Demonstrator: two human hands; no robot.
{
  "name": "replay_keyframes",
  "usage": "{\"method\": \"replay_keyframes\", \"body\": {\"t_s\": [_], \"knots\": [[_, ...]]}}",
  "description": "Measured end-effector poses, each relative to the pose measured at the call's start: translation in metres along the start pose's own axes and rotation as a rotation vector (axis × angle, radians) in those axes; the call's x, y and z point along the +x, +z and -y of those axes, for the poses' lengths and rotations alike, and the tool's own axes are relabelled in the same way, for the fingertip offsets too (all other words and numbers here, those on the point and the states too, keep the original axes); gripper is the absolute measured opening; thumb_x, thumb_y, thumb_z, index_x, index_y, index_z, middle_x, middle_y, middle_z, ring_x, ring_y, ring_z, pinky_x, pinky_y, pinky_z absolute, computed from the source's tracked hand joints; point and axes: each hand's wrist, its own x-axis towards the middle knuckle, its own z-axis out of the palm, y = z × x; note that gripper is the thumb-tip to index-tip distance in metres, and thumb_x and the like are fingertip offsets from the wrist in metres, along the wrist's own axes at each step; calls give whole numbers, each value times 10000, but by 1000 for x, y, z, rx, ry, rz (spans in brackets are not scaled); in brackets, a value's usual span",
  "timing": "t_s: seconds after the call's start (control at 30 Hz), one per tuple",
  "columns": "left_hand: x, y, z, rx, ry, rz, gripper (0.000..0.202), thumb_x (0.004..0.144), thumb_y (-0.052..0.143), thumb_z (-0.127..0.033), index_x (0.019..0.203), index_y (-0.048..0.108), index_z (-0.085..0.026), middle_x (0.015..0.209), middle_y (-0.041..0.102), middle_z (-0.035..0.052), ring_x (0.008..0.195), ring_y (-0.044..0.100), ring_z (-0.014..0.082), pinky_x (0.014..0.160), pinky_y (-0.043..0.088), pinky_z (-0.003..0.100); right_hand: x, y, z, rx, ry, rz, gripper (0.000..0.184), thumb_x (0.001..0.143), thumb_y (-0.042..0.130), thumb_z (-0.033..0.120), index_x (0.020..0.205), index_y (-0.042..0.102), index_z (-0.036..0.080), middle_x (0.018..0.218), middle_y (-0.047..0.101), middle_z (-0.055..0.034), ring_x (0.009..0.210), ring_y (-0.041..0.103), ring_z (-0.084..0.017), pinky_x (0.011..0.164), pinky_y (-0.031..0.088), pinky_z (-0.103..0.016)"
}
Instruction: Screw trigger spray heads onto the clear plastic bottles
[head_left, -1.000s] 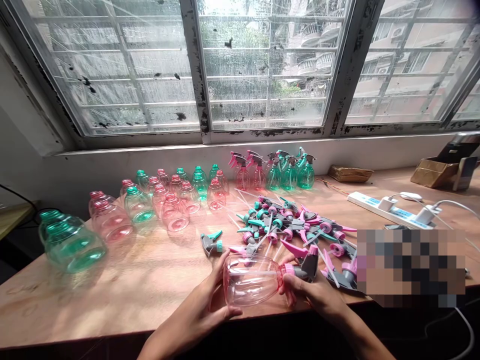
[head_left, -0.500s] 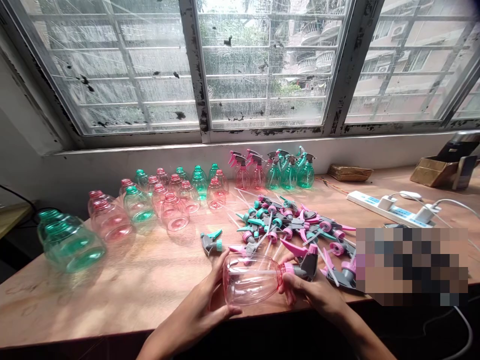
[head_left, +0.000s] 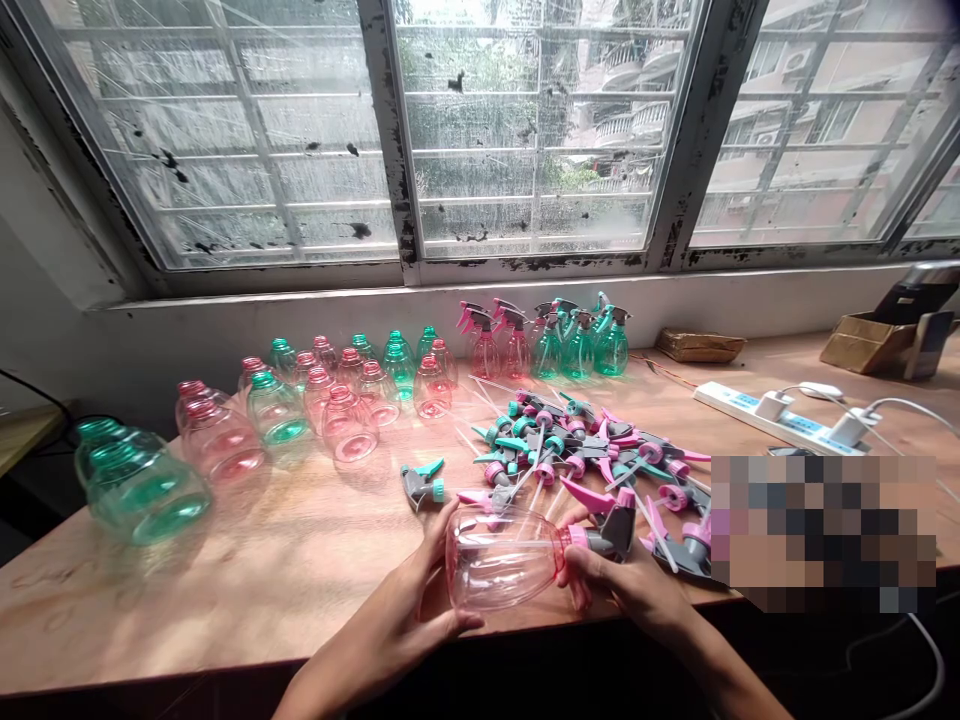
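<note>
A clear pink spray bottle point(head_left: 502, 560) lies sideways between my hands over the table's front edge. Its base rests in my left hand point(head_left: 431, 590), with fingers and thumb curled round it. At the neck, my right hand point(head_left: 607, 575) pinches the pink collar of a grey and pink trigger sprayer point(head_left: 616, 525), which sits on the bottle's mouth. The sprayer's tube shows inside the bottle. Just beyond my hands lies a heap of loose pink, teal and grey trigger sprayers point(head_left: 540, 440). One teal and grey sprayer point(head_left: 424, 485) lies apart, near my left fingers.
Several open pink and green bottles point(head_left: 349, 425) stand at the left on the wooden table point(head_left: 300, 570). By the wall are bottles with sprayers fitted point(head_left: 577, 345). To the right lie a power strip point(head_left: 780, 420), a brown package point(head_left: 697, 346) and a cardboard box point(head_left: 870, 340). One patch is blurred out.
</note>
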Motion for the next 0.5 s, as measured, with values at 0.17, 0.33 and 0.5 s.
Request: {"method": "replay_keyframes", "body": {"t_s": [0.17,0.33,0.5], "knots": [[-2,0,-2,20,-32,-3,984,1006,716,-288,1732,59,-385,1832,133,27,1667,173,360,1339,168,567,0,-1,0,-24,7,7,496,850,859,620,1064,636,232,717,804,-16,557,665,-183,588,576,-318],[-3,0,-6,32,-52,-7,997,1011,715,-303,1734,33,-381,1835,104,15,1672,146,350,1340,155,549,1,-2,-1,-32,-12,16,483,860,853,608,1065,627,232,721,803,-26,557,657,-186,582,567,-324],[-3,1,-4,19,-51,-14,985,1024,695,-300,1727,15,-416,1830,142,-6,1672,141,334,1335,158,539,1,-2,-1,-15,-19,20,476,867,855,588,1069,606,236,711,796,-11,544,659,-177,574,563,-313]]}}
